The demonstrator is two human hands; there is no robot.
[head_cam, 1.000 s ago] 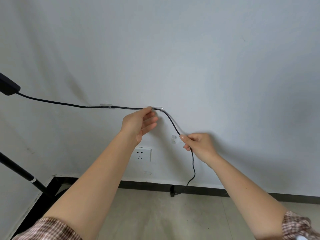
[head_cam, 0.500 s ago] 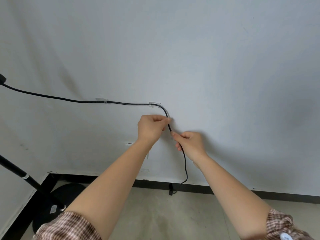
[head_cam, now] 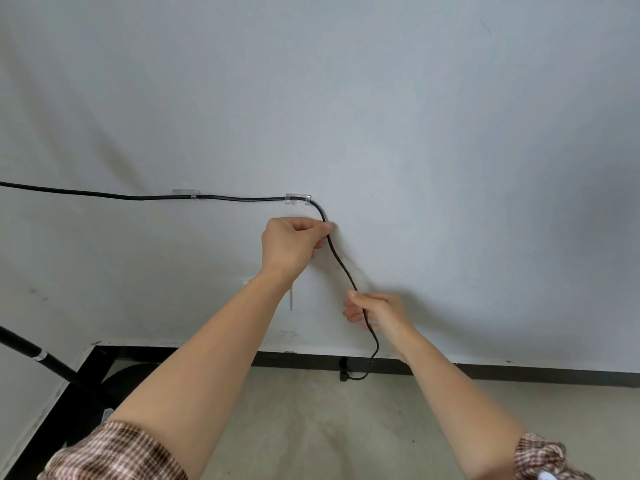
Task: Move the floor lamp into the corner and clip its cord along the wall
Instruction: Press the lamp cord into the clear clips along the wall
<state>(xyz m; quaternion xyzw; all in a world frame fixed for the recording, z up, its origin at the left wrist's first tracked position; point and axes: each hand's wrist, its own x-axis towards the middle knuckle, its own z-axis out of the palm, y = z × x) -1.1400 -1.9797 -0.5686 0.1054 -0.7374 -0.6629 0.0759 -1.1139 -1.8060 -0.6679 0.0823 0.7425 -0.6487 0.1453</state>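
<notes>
A black lamp cord (head_cam: 242,199) runs along the white wall through two clear clips, the left clip (head_cam: 185,193) and the right clip (head_cam: 298,197), then bends down. My left hand (head_cam: 294,245) pinches the cord just below the right clip. My right hand (head_cam: 375,311) grips the cord lower down, close to the wall. Below it the cord hangs to its plug end (head_cam: 344,375) at the baseboard. The lamp's black pole (head_cam: 38,358) and round base (head_cam: 121,379) stand in the corner at lower left.
A black baseboard (head_cam: 519,374) runs along the foot of the wall above a beige floor (head_cam: 329,427). A white wall socket (head_cam: 291,299) is mostly hidden behind my left forearm.
My left hand let go at the right clip and dropped to pinch the cord below it. My right hand slid down the cord. The view shifted, hiding the socket.
</notes>
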